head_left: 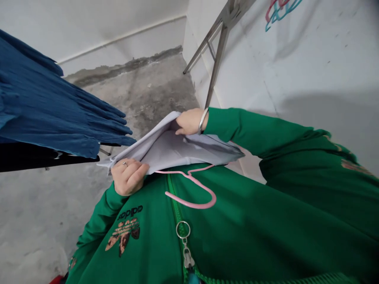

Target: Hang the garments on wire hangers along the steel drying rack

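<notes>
A pale lavender-grey garment (183, 152) is stretched out in front of my chest. A pink clothes hanger (204, 193) pokes out of its near side, the hook lying against my green jacket. At the garment's left end, my left hand (129, 176), with a ring on it, is closed on the cloth. My right hand (191, 121), with a silver bangle at the wrist, is at the far raised edge, closed on the cloth there. Its thumb shows, while its other fingers are partly hidden by the fabric. The hanger's arms are mostly hidden under the garment.
Blue pleated clothing (65, 106) hangs at the left, above a black item (44, 157). A metal stand (217, 59) leans by the white wall. Red and blue hangers (280, 12) show at the top right. The concrete floor (160, 90) is stained.
</notes>
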